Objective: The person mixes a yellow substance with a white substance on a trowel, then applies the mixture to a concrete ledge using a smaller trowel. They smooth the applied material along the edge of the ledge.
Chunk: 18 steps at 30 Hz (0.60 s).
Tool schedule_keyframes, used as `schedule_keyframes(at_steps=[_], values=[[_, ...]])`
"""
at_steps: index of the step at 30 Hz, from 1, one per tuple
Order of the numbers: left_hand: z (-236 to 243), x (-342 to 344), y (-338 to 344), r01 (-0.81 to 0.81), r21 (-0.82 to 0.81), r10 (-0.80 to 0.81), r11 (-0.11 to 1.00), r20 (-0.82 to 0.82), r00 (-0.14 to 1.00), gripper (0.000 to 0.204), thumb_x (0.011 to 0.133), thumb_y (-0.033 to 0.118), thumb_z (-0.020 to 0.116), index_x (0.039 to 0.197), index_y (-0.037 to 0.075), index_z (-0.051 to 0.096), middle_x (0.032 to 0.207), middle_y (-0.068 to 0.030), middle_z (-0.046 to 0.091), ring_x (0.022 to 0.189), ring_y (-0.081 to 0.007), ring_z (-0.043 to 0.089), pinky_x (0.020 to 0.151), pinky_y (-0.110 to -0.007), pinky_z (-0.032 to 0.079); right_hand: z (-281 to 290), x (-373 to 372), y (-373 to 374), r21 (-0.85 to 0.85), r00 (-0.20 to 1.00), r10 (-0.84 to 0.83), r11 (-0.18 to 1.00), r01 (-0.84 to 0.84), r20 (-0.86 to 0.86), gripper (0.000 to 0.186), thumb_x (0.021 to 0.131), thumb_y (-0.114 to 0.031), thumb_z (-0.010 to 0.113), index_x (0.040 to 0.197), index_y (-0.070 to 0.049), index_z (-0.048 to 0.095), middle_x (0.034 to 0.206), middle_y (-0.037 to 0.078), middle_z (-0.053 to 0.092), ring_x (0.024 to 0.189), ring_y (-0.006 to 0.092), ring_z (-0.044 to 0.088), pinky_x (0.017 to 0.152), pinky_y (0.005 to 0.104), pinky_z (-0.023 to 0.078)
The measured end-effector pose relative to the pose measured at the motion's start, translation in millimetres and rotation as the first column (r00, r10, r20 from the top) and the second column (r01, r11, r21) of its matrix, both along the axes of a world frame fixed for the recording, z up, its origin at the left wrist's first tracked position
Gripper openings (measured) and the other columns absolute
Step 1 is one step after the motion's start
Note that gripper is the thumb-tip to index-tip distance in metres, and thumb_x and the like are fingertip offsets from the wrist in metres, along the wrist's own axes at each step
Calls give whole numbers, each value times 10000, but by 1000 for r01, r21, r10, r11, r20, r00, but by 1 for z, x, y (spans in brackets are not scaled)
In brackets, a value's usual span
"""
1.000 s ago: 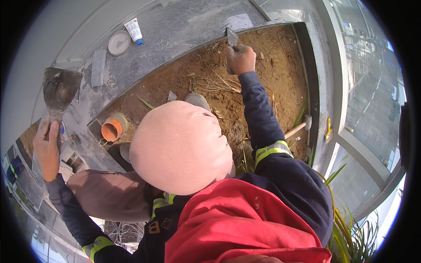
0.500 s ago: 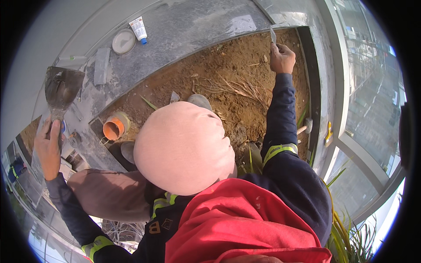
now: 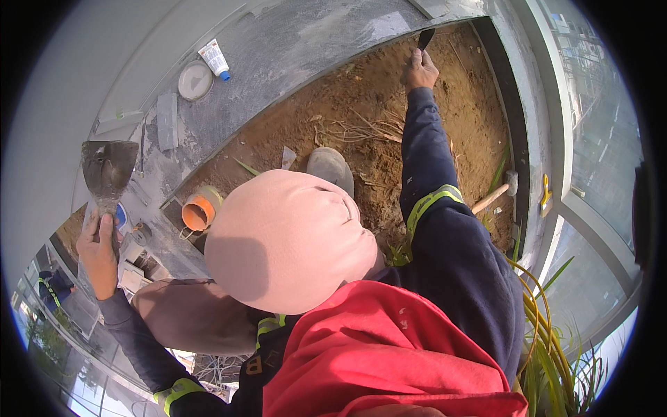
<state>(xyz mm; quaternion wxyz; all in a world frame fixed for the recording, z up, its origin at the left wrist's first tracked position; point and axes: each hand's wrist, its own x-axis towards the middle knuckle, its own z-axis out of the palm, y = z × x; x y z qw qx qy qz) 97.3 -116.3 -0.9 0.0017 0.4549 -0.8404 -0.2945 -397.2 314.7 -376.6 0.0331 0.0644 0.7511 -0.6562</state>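
My left hand is closed round the handle of a wide putty knife, held upright at the left with its broad, dirty blade pointing away from me. Far out in front, my right hand grips a small narrow putty knife. Its dark blade reaches the edge where the grey stone ledge meets the bare soil. Most of that tool's handle is hidden by my fingers.
On the ledge lie a round white lid, a white tube with a blue cap and a grey strip. An orange-lined pot stands left of my knee. A mallet and a yellow-handled tool lie right, near a window frame.
My right hand has moved left and farther away along the ledge edge with the small putty knife. The wide putty knife in my left hand appears lower and slightly right; the view has shifted.
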Motion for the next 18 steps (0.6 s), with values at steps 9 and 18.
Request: schedule_keyframes(at_steps=[9,18], values=[[5,-12,1,66,28,-67,997,21,998,372,1017,246,627,1251,-38,681,916,-38,690,740,-89,558,690,-236,455,5,46,-15,335,964,149,940,-69,-219,330,966,-192,681,1236,-2,685,930,129,755,834,162,700,791,316,541],[0,-18,2,102,7,-102,995,-8,995,361,1019,199,618,1257,-69,660,894,-22,642,707,-89,524,653,-239,432,38,168,-68,346,923,341,900,-266,-179,377,935,-149,703,1267,24,653,1179,214,704,1059,329,703,921,363,535]])
